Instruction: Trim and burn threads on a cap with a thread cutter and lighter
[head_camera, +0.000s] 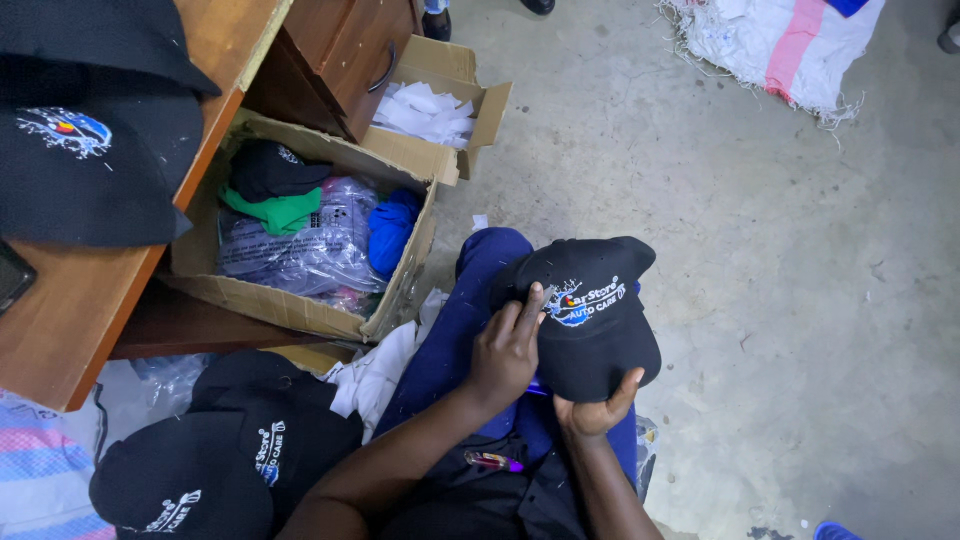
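— Two black caps (95, 150) rest on the wooden desk (70, 320) at far left, more caps (225, 460) heaped on the floor below. And beside them?

— An open cardboard box (300, 305) of folded cloth, green and blue.

— Where's the cap being handled?

— That black cap with the stitched emblem (595, 315) sits on the person's lap, over blue trousers. Left hand (505, 350) lies on it, fingertips pinched at the emblem's edge, seemingly on a small tool. Right hand (597, 410) grasps it from beneath, thumb curled up.
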